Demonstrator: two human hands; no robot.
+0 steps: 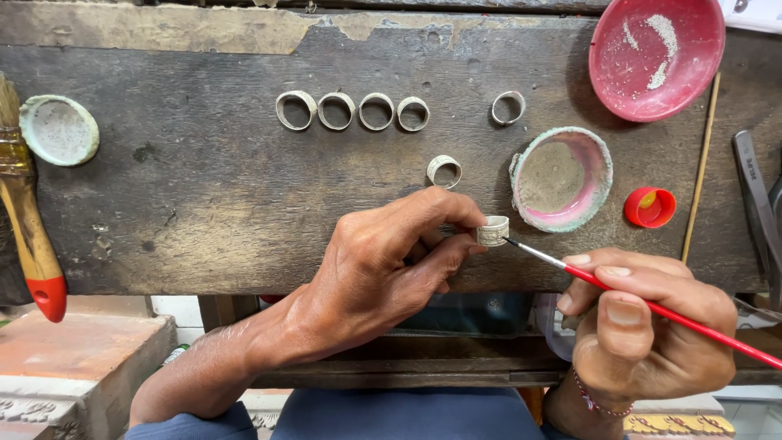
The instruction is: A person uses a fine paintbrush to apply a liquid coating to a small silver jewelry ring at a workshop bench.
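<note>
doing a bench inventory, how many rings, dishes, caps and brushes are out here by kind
Rings: 7, six on the bench, one in the left hand
Dishes: 3
Red caps: 1
Brushes: 2, wide one, fine red one in the right hand
Total: 13

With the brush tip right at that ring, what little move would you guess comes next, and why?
Probably the left hand turns the pale metal ring slightly, since the thin red-handled brush in the right hand touches only one spot on its side.

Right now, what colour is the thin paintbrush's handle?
Red, on the thin paintbrush in the right hand; the head view shows it.
</note>
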